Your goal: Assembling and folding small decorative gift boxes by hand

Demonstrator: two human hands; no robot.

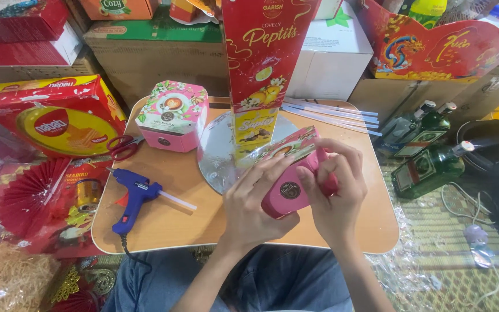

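Both my hands hold a pink tin box (289, 193) with a flowered lid, tilted on its side above the small wooden table (192, 225). My left hand (255, 202) supports it from below and the left. My right hand (333, 190) grips its right end, thumb pressed on the pink side. A matching pink tin (171, 115) stands upright at the table's back left. A tall red box (261, 52) stands on a round silver board (218, 153) just behind the held tin.
A blue glue gun (134, 199) with a glue stick lies at the table's left, red scissors (123, 146) behind it. Clear sticks (330, 112) lie at the back right. Green bottles (428, 164) lie on the floor to the right. Red boxes, cartons and paper fans crowd the left.
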